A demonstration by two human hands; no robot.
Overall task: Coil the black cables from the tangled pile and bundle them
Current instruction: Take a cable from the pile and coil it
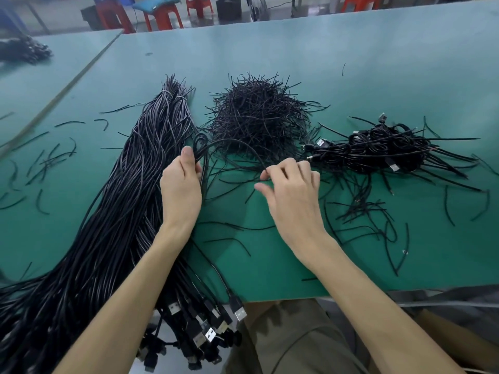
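Head view: the left hand [181, 184] grips a black cable [235, 143], fingers curled round small loops that stand up just beyond the thumb. The cable arcs across to the right hand [291, 190], whose curled fingers pinch it. Under and left of the left hand lies a long bundle of straight cables [121, 206], its USB plugs [216, 327] hanging off the green surface [351, 63]. Beyond both hands sits a heap of short ties [259, 114]. Right of the right hand lie coiled cables [388, 147].

Left hand [181, 184], right hand [291, 193] and 2 forearms [121, 306] bare; wrinkled olive-khaki trousers [283, 341] below.
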